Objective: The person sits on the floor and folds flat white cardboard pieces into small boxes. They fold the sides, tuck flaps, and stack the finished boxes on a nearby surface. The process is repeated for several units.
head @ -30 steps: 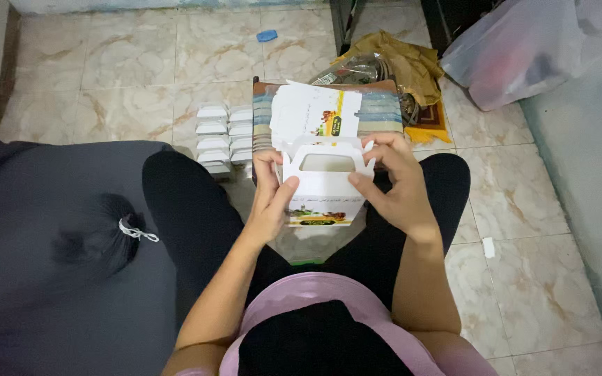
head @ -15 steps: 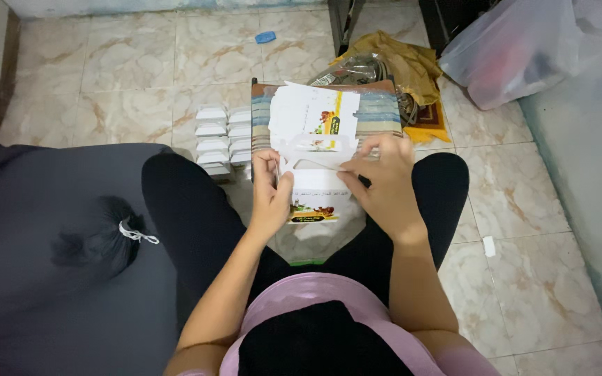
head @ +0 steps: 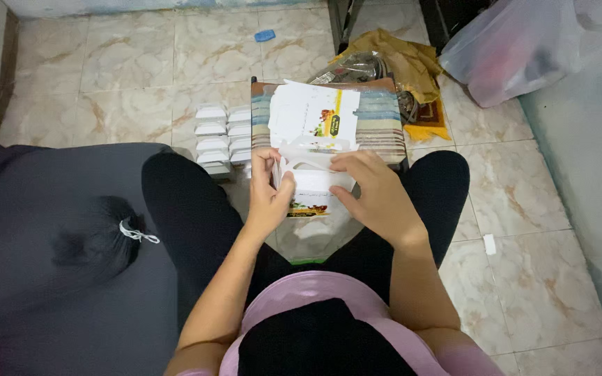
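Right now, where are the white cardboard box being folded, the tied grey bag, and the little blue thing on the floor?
white cardboard box (head: pixel 315 182), head view, front panel.
tied grey bag (head: pixel 50 230), head view, bulging middle.
little blue thing (head: pixel 265 35), head view, centre.

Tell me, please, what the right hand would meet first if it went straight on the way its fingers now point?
Probably the left hand: the right hand points leftward across the small white cardboard carry box both hold, though depth is unclear.

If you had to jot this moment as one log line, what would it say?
left hand: grips box edge | right hand: presses white carton box | beyond: flat carton stack | floor: small white containers
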